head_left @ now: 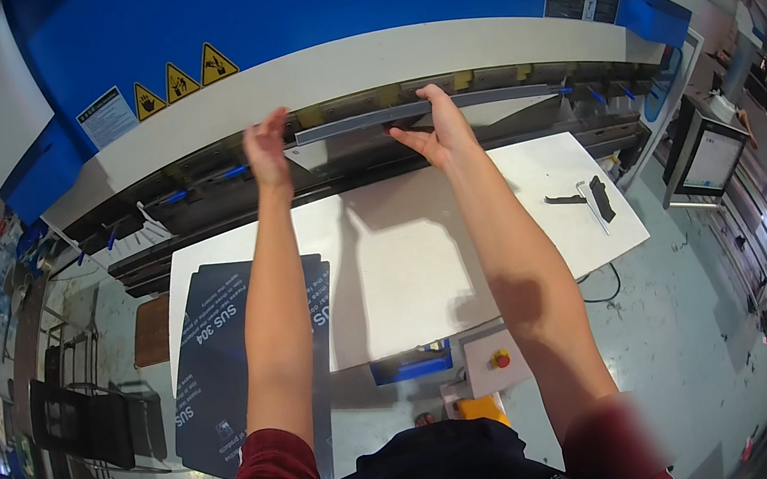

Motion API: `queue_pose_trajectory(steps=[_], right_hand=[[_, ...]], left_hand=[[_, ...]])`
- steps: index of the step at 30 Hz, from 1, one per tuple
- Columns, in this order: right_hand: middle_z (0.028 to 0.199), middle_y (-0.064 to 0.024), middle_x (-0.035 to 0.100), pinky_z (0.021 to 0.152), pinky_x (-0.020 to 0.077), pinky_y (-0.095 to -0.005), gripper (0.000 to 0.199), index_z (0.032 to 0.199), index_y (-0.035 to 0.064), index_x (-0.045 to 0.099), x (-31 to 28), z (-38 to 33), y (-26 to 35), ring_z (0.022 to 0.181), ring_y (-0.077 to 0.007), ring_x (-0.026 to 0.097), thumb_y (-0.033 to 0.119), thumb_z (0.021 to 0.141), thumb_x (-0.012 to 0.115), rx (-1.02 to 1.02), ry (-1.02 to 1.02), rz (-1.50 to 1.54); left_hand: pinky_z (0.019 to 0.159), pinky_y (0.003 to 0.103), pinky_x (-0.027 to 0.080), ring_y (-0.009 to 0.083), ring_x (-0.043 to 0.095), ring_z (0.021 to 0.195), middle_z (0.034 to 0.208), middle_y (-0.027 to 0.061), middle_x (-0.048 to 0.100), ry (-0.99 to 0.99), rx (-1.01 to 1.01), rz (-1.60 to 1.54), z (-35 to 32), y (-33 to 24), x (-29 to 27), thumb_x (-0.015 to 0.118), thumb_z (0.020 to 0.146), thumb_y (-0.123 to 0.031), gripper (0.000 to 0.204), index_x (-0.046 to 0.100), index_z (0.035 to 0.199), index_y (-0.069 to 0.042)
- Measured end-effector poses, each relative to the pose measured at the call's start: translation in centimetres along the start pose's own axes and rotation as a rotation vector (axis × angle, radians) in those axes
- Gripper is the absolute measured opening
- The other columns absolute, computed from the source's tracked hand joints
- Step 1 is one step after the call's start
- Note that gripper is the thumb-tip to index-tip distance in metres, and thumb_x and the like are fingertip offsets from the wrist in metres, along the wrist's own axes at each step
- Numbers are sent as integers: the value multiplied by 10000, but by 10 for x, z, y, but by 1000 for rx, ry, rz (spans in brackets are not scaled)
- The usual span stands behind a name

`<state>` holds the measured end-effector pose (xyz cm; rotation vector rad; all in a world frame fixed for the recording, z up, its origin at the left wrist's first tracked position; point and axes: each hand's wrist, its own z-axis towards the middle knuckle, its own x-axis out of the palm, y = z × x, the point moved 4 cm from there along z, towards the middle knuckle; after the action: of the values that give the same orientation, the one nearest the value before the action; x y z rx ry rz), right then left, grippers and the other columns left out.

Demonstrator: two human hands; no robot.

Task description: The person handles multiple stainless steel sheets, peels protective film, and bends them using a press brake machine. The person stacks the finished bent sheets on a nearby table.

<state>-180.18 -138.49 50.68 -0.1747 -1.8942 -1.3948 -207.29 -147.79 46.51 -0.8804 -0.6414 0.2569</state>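
Note:
A long, narrow grey metal piece [354,125] lies along the lower tooling of a blue and white press brake [324,67]. My right hand [443,136] is at the middle of this piece, fingertips over its upper edge and thumb pointing left below it. My left hand [269,152] is raised beside the left end, its fingers loosely curved and apart, with nothing visible in them. Both arms reach forward over a white table [397,258]. Dark film-covered metal sheets [221,358] lie on its left side, partly hidden by my left forearm.
Black tools and a hex key [592,202] lie at the table's right. Below it are a red emergency-stop button [500,359] and a blue bin [412,365]. A black chair [79,422] stands left; a control screen [713,156] stands right.

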Motion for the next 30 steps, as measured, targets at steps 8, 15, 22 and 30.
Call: queue_pose_trajectory(steps=[8,15,22,30], right_hand=[[1168,-231,560,730,638,-415,412,1199,-61,488,-13,21,24,1021,-372,639,247,932,550,-27,5,54],[1148,-206,597,800,585,-482,407,1210,11,487,-52,-23,-33,977,-351,633,231,910,653,-4,96,94],[950,-79,695,723,538,-381,228,1031,66,612,-188,-133,-173,798,-225,674,262,916,593,107,-224,56],[1134,-118,661,856,545,-420,345,1179,37,581,-308,-175,-301,1052,-255,651,304,961,601,366,-313,-88]], left_hand=[[1162,379,254,240,467,1343,1378,116,606,192,5,153,14,24,47,216,1034,-585,761,626,1317,-9],[1178,403,241,243,447,1397,1379,119,612,166,59,53,-44,27,18,259,1049,-488,628,626,1290,-39],[989,329,486,193,663,1055,1131,118,722,369,306,304,-42,-60,82,417,1058,-297,423,679,1117,30],[732,406,539,246,680,808,900,153,711,943,604,535,-162,-172,324,638,871,-351,382,710,1081,-41]])
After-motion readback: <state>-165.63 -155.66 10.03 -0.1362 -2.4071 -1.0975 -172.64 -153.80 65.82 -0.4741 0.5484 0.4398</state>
